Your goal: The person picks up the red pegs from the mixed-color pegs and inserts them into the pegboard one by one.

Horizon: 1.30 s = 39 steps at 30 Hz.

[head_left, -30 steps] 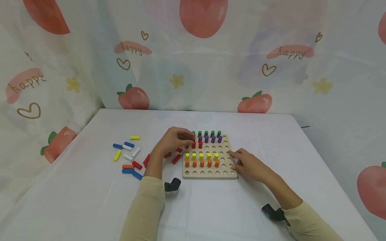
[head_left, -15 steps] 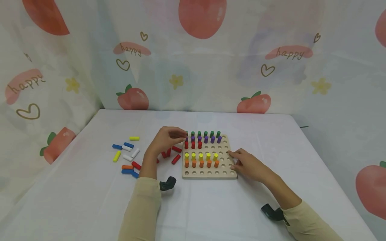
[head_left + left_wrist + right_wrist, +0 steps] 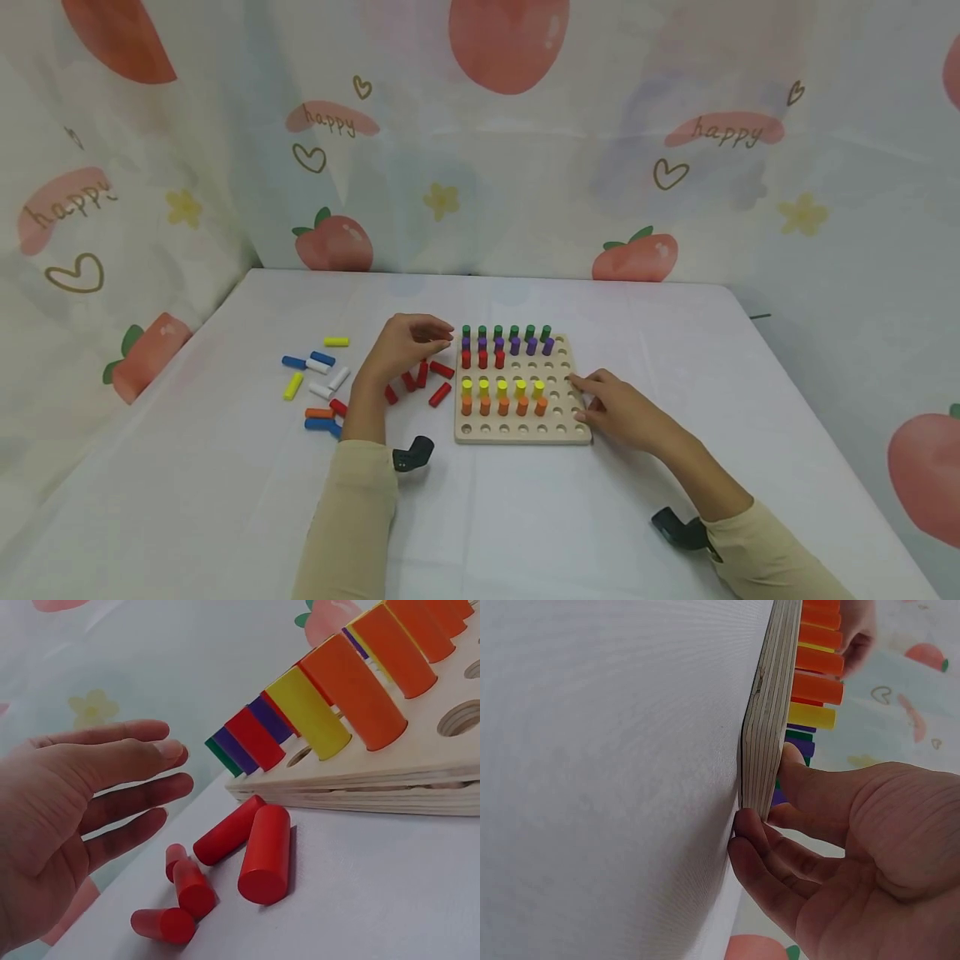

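A wooden pegboard [image 3: 522,439] lies on the table with pegs upright in its holes. Green pegs [image 3: 513,331] fill most of the back row, with purple pegs [image 3: 532,347] in front of them. Three red pegs [image 3: 483,360] stand at the left of the third row. Nearer me are rows of yellow pegs [image 3: 502,389] and orange pegs [image 3: 504,407]. My left hand [image 3: 397,350] hovers left of the board, fingers loosely extended and holding nothing, over loose red pegs [image 3: 266,855]. My right hand [image 3: 877,840] grips the board's right edge, thumb on its top face.
Farther left on the white table [image 3: 187,483] lie scattered pegs: yellow pegs [image 3: 293,386], white pegs [image 3: 339,378], blue pegs [image 3: 322,358] and an orange peg [image 3: 320,413]. A printed curtain [image 3: 525,192] hangs behind the table and along its sides.
My left hand has drawn back leftward off the board's back left corner, uncovering the left ends of the green, purple and red rows. My right hand stays at the board's edge.
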Each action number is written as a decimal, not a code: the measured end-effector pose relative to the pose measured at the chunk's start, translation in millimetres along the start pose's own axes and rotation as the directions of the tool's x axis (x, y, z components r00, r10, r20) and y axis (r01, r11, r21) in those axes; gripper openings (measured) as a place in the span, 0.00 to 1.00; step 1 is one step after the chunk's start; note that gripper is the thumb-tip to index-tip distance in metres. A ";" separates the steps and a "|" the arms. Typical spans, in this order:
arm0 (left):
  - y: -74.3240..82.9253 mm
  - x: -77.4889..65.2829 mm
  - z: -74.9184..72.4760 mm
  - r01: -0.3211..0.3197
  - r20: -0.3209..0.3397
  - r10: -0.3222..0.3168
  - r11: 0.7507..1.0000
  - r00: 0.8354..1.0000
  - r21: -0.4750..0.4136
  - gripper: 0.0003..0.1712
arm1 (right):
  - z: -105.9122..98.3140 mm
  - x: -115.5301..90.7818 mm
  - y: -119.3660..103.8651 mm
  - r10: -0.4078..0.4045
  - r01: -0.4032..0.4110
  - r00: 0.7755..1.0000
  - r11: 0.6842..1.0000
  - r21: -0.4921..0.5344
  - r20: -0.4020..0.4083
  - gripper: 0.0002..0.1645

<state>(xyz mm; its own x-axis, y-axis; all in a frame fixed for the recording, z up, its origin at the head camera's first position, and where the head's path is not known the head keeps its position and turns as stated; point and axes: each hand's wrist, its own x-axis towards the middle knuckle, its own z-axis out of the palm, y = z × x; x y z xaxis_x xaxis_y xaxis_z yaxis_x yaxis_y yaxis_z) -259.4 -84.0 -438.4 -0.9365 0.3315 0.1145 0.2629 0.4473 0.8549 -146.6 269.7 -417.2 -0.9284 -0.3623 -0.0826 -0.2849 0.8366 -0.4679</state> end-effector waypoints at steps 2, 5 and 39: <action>-0.3 -0.9 -1.1 0.028 -0.017 -0.027 1.000 0.999 0.013 0.14 | 0.0 0.0 0.0 0.006 -0.006 1.000 1.000 -0.003 0.001 0.35; -0.8 -2.2 -2.3 0.065 -0.040 -0.065 0.998 0.997 0.016 0.14 | -0.4 0.4 -0.6 0.004 -0.004 1.000 1.000 -0.001 0.004 0.35; -28.1 -2.5 -2.6 0.262 -0.094 -0.253 0.959 0.963 0.105 0.25 | -0.6 0.8 -0.7 0.011 -0.011 1.000 1.000 0.004 0.008 0.35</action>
<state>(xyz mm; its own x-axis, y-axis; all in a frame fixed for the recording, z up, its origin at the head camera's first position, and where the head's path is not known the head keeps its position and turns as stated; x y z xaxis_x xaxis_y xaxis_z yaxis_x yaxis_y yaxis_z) -265.1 -99.6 -461.4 -0.9900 0.1282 -0.0583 0.0312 0.6036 0.7967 -147.3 269.1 -416.3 -0.9293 -0.3569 -0.0949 -0.2740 0.8386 -0.4709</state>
